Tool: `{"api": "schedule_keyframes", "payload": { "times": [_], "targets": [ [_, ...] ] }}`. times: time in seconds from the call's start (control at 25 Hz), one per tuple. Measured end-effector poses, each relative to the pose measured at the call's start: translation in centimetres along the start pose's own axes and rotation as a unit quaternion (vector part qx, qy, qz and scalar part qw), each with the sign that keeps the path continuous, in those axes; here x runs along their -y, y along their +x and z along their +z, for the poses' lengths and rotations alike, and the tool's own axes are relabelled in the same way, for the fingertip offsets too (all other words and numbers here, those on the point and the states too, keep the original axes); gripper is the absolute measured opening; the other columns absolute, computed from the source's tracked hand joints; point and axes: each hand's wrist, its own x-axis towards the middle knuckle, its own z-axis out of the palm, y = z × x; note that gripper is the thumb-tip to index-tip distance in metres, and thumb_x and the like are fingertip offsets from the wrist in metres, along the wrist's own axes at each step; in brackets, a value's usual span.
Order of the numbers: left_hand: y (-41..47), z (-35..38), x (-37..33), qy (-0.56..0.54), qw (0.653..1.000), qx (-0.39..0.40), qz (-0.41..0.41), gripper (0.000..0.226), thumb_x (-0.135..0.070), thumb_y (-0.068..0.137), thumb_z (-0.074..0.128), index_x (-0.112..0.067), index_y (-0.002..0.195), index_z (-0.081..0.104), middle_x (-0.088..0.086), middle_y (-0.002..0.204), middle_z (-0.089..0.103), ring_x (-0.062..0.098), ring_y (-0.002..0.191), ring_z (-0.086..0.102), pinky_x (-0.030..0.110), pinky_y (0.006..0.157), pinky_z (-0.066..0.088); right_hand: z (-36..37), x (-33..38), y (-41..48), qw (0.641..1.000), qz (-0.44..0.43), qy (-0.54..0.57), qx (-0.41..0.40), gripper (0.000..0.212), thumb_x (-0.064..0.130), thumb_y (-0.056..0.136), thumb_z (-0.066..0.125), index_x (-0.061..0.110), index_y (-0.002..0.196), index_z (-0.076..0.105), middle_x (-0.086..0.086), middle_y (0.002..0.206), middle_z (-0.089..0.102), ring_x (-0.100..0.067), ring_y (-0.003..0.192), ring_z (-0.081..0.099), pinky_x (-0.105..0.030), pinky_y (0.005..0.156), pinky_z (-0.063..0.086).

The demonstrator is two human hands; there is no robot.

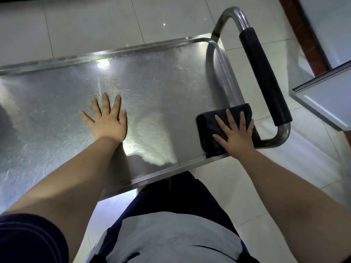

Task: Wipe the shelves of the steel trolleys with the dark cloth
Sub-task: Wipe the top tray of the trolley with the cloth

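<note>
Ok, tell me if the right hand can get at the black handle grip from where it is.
Probably yes. The right hand lies flat on the dark cloth at the right end of the shelf. The black grip runs just beyond it, uncovered, and nothing seems to block the way.

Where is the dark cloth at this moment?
In the head view, the dark cloth lies at the near right corner of the shelf, under the flat right hand, beside the black-padded handle.
</note>
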Motion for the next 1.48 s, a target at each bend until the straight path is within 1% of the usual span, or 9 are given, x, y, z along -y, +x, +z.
{"api": "schedule_keyframes", "payload": {
  "times": [0.12, 0.28, 0.36, 0.68, 0.84, 1.04, 1.16, 1.32, 1.48],
  "targets": [
    [0.0, 0.2, -0.2, 0.015, 1.0, 0.0, -0.008, 0.056, -0.054, 0.099, 0.005, -0.043, 0.153, -0.002, -0.002, 0.164, -0.006, 0.032, 0.149, -0.012, 0.068, 0.109, -0.014, 0.6, 6.0, -1.2, 0.999, -0.036, 0.001, -0.009, 0.071, 0.082, 0.081, -0.003, 0.055, 0.145, -0.018, 0.003, 0.164, -0.01, -0.047, 0.145, -0.013, -0.073, 0.108, -0.005],
    [0.2, -0.5, 0.0, 0.011, 0.999, 0.03, 0.002, 0.056, -0.053, 0.098, 0.005, -0.043, 0.153, -0.005, -0.003, 0.164, -0.01, 0.032, 0.149, -0.015, 0.068, 0.107, -0.017, 0.9, 19.5, -3.9, 0.98, -0.19, 0.005, -0.05, 0.074, 0.075, 0.085, 0.032, 0.046, 0.152, 0.017, -0.007, 0.164, 0.009, -0.056, 0.143, 0.0, -0.078, 0.104, 0.002],
    [0.5, -1.1, 0.9, -0.009, 1.0, 0.025, 0.016, 0.056, -0.053, 0.099, 0.007, -0.042, 0.154, -0.001, -0.004, 0.164, -0.008, 0.03, 0.149, -0.014, 0.065, 0.107, -0.02, 0.5, 23.0, -4.2, 0.975, -0.214, 0.007, -0.059, 0.073, 0.073, 0.086, 0.034, 0.044, 0.152, 0.02, -0.007, 0.164, 0.01, -0.055, 0.143, 0.0, -0.078, 0.105, 0.001],
    [3.2, -2.4, 9.8, -0.003, 0.999, 0.003, -0.049, 0.062, -0.064, 0.095, 0.004, -0.044, 0.153, -0.003, -0.006, 0.164, -0.01, 0.026, 0.149, -0.015, 0.07, 0.107, -0.016, -0.6, 21.1, -2.2, 0.925, -0.374, -0.039, -0.057, 0.072, 0.073, 0.086, 0.038, 0.049, 0.151, 0.018, 0.001, 0.164, 0.008, -0.05, 0.145, -0.004, -0.078, 0.106, 0.004],
    [3.3, -1.7, 9.9, 0.001, 0.999, -0.02, -0.038, 0.062, -0.065, 0.095, -0.001, -0.044, 0.153, -0.006, -0.005, 0.164, -0.011, 0.026, 0.149, -0.014, 0.072, 0.108, -0.012, -1.5, 23.1, 1.9, 0.944, -0.323, -0.022, -0.058, 0.073, 0.077, 0.084, 0.035, 0.052, 0.15, 0.017, 0.003, 0.164, 0.008, -0.05, 0.145, -0.002, -0.078, 0.105, 0.001],
    [3.7, -0.5, 10.2, 0.001, 0.998, -0.053, -0.03, 0.059, -0.063, 0.098, 0.004, -0.044, 0.153, -0.006, -0.004, 0.164, -0.007, 0.027, 0.15, -0.011, 0.072, 0.108, -0.012, -6.0, 30.0, 16.6, 0.979, -0.203, 0.005, -0.027, 0.07, 0.083, 0.081, 0.007, 0.059, 0.142, -0.017, 0.01, 0.162, -0.016, -0.045, 0.144, -0.019, -0.073, 0.104, -0.015],
    [4.0, -0.5, 10.4, 0.002, 0.998, -0.057, -0.032, 0.059, -0.063, 0.098, 0.005, -0.045, 0.153, -0.006, -0.004, 0.164, -0.007, 0.027, 0.15, -0.011, 0.072, 0.108, -0.011, -7.5, 32.5, 20.7, 0.982, -0.187, 0.002, -0.013, 0.07, 0.082, 0.082, 0.007, 0.058, 0.144, -0.015, 0.01, 0.162, -0.018, -0.045, 0.143, -0.022, -0.072, 0.105, -0.016],
    [3.8, -1.0, 10.1, 0.001, 0.998, -0.048, -0.036, 0.059, -0.063, 0.098, 0.003, -0.045, 0.153, -0.007, -0.005, 0.164, -0.009, 0.027, 0.15, -0.012, 0.073, 0.108, -0.008, -5.5, 29.9, 13.3, 0.964, -0.267, -0.01, -0.022, 0.072, 0.079, 0.084, 0.011, 0.054, 0.148, -0.009, 0.006, 0.163, -0.013, -0.047, 0.144, -0.017, -0.073, 0.107, -0.005],
    [3.7, -1.0, 10.0, -0.001, 0.998, -0.051, -0.04, 0.058, -0.062, 0.099, 0.005, -0.045, 0.153, -0.004, -0.005, 0.164, -0.008, 0.026, 0.15, -0.012, 0.072, 0.109, -0.007, -1.2, 24.3, 0.0, 0.925, -0.38, -0.005, -0.01, 0.073, 0.073, 0.087, 0.037, 0.047, 0.152, 0.018, -0.001, 0.164, 0.012, -0.053, 0.144, 0.001, -0.079, 0.103, 0.01]
  ]
}}
